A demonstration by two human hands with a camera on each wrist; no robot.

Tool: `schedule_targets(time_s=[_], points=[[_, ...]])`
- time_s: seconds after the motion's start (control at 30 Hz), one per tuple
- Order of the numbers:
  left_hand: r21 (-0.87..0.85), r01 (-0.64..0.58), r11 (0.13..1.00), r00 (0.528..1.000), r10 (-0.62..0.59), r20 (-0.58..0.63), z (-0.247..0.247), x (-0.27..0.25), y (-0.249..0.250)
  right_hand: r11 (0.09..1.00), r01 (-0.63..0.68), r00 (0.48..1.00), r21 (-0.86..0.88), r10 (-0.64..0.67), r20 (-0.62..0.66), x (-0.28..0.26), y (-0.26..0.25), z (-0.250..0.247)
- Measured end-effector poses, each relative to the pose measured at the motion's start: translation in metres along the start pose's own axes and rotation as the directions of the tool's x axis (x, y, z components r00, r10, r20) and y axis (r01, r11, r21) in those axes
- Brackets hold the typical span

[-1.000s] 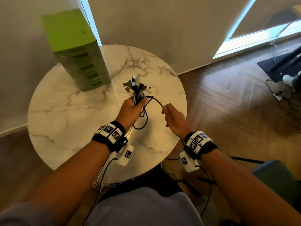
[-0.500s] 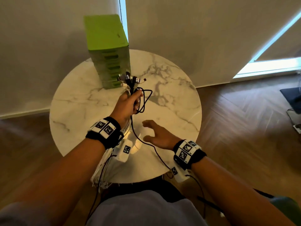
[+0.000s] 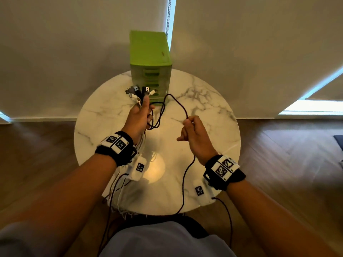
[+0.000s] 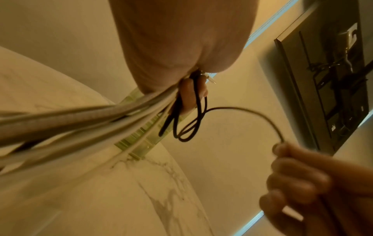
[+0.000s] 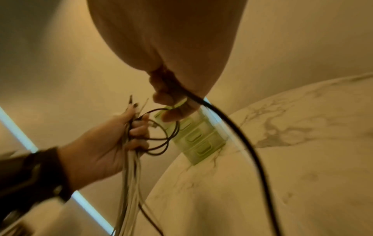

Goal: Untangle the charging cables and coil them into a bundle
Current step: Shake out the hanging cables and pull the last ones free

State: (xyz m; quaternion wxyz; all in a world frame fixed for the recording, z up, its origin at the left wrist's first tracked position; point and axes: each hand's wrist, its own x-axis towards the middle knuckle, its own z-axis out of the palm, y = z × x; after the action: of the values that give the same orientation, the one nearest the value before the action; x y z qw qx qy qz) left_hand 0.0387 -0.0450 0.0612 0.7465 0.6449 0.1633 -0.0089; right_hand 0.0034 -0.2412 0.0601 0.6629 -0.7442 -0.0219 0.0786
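Observation:
My left hand (image 3: 141,115) grips a bunch of white and black charging cables (image 4: 80,126) above the round marble table (image 3: 213,112). Their plugs (image 3: 139,90) fan out above my fingers, and the long ends hang down past the table's near edge. Small loops of a black cable (image 3: 157,115) dangle beside that hand. The same black cable arcs right to my right hand (image 3: 193,132), which pinches it between thumb and fingers; its tail (image 3: 183,182) drops toward my lap. The right wrist view shows the black cable (image 5: 232,126) leaving my right fingers (image 5: 171,115).
A green drawer unit (image 3: 150,65) stands at the table's far edge, just behind the plugs. Pale walls and window blinds close the back. Wooden floor (image 3: 287,164) lies on both sides of the table. White sensor modules (image 3: 138,168) hang under both wrists.
My right hand, open over the table half a second ago, has risen and taken hold of the black cable, drawing it to the right. My left hand keeps its grip on the bunch.

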Motion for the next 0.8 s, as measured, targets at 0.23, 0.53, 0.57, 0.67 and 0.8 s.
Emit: schedule_targets(time_s=[0.23, 0.53, 0.57, 0.67, 0.8], points=[[0.003, -0.051, 0.999, 0.998, 0.051, 0.023, -0.012, -0.005, 0.0, 0.393, -0.332, 0.777, -0.857, 0.629, -0.013, 0.02, 0.049, -0.033], [-0.033, -0.052, 0.998, 0.997, 0.053, 0.062, -0.018, -0.012, 0.0, 0.797, 0.276, 0.856, -0.537, 0.051, 0.515, 0.013, 0.002, 0.048], [-0.032, -0.054, 0.998, 0.997, 0.056, 0.056, -0.021, -0.011, 0.001, 0.79, 0.334, 0.855, -0.514, -0.024, 0.518, 0.011, 0.001, 0.051], [-0.028, -0.061, 0.998, 0.998, 0.061, 0.006, -0.028, -0.011, 0.007, 0.83, 0.36, 0.854, -0.426, -0.109, 0.509, 0.009, -0.006, 0.056], [-0.123, -0.073, 0.99, 0.997, 0.069, -0.035, -0.041, -0.01, 0.012, 0.93, 0.126, 0.968, -0.346, -0.04, 0.246, 0.024, -0.01, 0.046]])
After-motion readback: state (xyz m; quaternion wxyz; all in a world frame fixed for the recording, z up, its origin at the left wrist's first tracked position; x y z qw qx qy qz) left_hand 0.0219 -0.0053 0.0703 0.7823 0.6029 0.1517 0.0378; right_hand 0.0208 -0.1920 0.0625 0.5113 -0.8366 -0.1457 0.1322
